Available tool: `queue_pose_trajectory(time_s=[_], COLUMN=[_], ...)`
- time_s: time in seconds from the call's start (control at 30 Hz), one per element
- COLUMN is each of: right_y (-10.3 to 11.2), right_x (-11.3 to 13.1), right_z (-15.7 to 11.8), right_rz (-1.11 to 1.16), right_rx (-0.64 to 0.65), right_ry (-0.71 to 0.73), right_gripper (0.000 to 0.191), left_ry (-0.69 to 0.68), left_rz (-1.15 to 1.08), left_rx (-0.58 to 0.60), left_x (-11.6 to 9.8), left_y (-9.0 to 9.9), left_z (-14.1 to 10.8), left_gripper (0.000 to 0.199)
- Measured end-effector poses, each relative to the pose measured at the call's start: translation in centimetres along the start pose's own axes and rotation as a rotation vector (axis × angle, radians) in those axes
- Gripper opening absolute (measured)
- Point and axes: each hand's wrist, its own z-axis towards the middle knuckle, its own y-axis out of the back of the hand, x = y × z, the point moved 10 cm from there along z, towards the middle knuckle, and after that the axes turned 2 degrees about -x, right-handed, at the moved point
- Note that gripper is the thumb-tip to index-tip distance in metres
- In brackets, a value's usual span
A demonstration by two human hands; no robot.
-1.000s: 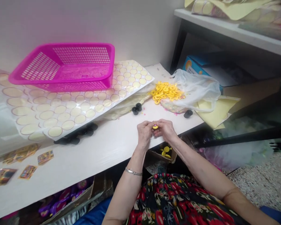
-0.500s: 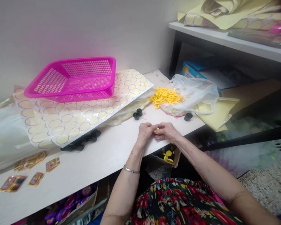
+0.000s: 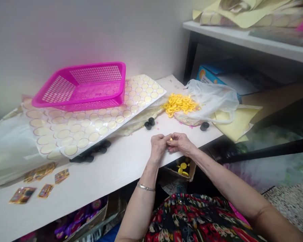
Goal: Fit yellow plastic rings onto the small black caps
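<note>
My left hand (image 3: 159,144) and my right hand (image 3: 179,143) meet above the front edge of the white table (image 3: 116,168). Both are closed, fingertips together around a small yellow plastic piece (image 3: 171,139); most of it is hidden by the fingers. Behind my hands lies a pile of yellow ring-shaped plastic pieces (image 3: 180,103). Black round caps (image 3: 148,125) stand to the left of the pile, and another black cap (image 3: 204,126) is to the right. Below my hands, a cardboard box (image 3: 192,171) under the table edge holds yellow round caps (image 3: 183,166).
A pink basket (image 3: 78,105) rests on sheets of round stickers (image 3: 93,136) at the back left. Small printed packets (image 3: 22,195) lie at front left. A clear plastic bag (image 3: 217,97) and yellow paper (image 3: 236,124) are on the right, below a white shelf (image 3: 242,39).
The whole view has shifted slightly, moving the scene a little to the right. My hands stay together on the small yellow piece.
</note>
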Motion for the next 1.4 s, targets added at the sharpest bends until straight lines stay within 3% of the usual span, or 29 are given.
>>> queue_pose_trajectory(time_s=[0.37,0.5,0.77,1.0,1.23,1.4], right_y=[-0.2,-0.2,-0.7,-0.2,0.5,0.1], right_x=[0.7,0.9,0.8,0.0,-0.2,-0.1], right_z=[-0.2,0.0,-0.4,-0.3,-0.3,-0.5], right_rz=[-0.172,-0.175,-0.101,-0.038,-0.051,-0.042], right_rx=[0.009,0.025,0.119,-0.008,-0.168,-0.157], right_ry=[-0.058,-0.023,-0.017,-0.017,-0.038,-0.047], right_gripper=[0.036,0.033,0.033,0.018,0.015,0.014], left_ry=[0.062,0.034,-0.049,-0.117,-0.15,-0.127], left_rz=[0.063,-0.032,0.022,-0.053,-0.044,-0.151], left_rx=[0.155,0.091,-0.007,-0.054,-0.143,-0.071], left_x=[-0.3,0.2,-0.6,-0.8,-0.7,-1.3], left_y=[-0.7,-0.6,0.3,0.2,0.1,0.1], left_z=[0.7,0.5,-0.1,-0.8,-1.2,-1.7], left_gripper=[0.042,0.042,0.044,0.045,0.044,0.04])
